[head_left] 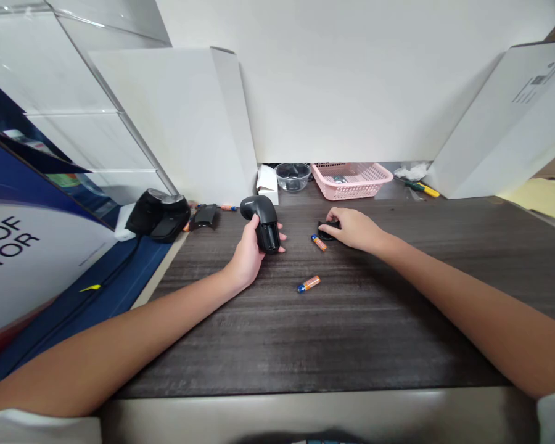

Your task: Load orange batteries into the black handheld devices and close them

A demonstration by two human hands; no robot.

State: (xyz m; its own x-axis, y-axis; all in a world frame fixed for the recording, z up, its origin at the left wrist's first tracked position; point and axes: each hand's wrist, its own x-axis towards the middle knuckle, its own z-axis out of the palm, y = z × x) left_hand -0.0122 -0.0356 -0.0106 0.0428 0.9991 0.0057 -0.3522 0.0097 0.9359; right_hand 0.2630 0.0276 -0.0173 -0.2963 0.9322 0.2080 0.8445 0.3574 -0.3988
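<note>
My left hand (248,253) is wrapped round a black handheld device (262,213) with a rounded, bent head. Its battery compartment (269,237) faces me, uncovered, and no battery shows in it. Over to the right, my right hand (351,227) has its fingers closed on a black battery cover (326,230) at the table surface. Just below that cover lies an orange and blue battery (319,242). A second battery (309,284) of the same colours rests nearer to me, between my forearms.
Black devices (160,213) and a curved black piece (204,216) lie at the left edge of the dark table (305,345), near another battery (228,208). At the back stand a clear bowl (293,179), a pink basket (350,190) and a yellow-handled tool (426,189). White boxes (180,117) flank the left.
</note>
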